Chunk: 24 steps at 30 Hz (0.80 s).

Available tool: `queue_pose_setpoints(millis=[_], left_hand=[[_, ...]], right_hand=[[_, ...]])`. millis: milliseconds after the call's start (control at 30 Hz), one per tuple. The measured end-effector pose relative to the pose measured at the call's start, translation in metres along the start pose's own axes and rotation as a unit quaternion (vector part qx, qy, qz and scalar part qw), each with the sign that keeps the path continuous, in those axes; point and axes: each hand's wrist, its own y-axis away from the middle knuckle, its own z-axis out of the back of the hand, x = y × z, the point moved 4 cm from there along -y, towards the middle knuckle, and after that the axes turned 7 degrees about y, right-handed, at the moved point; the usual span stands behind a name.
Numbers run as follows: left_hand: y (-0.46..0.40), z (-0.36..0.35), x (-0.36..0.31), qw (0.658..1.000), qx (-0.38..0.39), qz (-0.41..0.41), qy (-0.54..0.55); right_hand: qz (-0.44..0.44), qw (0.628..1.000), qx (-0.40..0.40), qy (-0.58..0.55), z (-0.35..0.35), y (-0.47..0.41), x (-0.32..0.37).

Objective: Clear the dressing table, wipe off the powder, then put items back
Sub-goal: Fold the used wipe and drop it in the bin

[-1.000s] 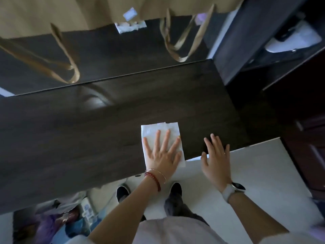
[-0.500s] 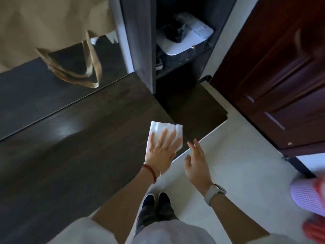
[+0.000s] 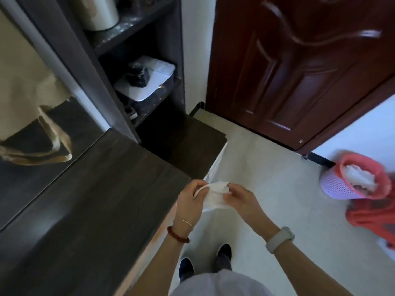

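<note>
White tissue (image 3: pixel 214 196) bunched in the air just off the near right corner of the dark dressing table (image 3: pixel 96 199), pinched between both hands. Left hand (image 3: pixel 190 201) and right hand (image 3: pixel 240 197) curled on it. Lavender basket (image 3: pixel 342 184) far right on the floor.

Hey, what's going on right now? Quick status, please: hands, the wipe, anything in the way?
Left hand and right hand both pinch the white wipe, held off the dressing table edge. Tabletop bare where visible. Pink basket on floor to the right. Nothing in the way.
</note>
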Motion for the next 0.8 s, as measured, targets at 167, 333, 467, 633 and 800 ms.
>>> queue_pose_setpoints(millis=[167, 333, 467, 633, 800], left_hand=[[-0.014, -0.075, -0.033, 0.993, 0.121, -0.008, -0.003], [-0.029, -0.177, -0.055, 0.978, 0.205, 0.036, 0.004], [-0.044, -0.286, -0.077, 0.959, 0.268, 0.082, 0.05], [-0.048, -0.425, -0.108, 0.956, 0.289, 0.048, 0.024], [-0.051, -0.528, -0.118, 0.943, 0.314, -0.008, -0.111]], right_hand=[[-0.007, 0.988, -0.143, -0.051, 0.078, 0.019, -0.022], [-0.027, 0.961, -0.232, -0.15, 0.195, 0.033, -0.064], [-0.075, 0.928, -0.249, -0.265, 0.296, 0.049, -0.116], [-0.106, 0.918, -0.342, -0.169, 0.404, 0.076, -0.179], [-0.182, 0.895, -0.402, -0.065, 0.469, 0.078, -0.238]])
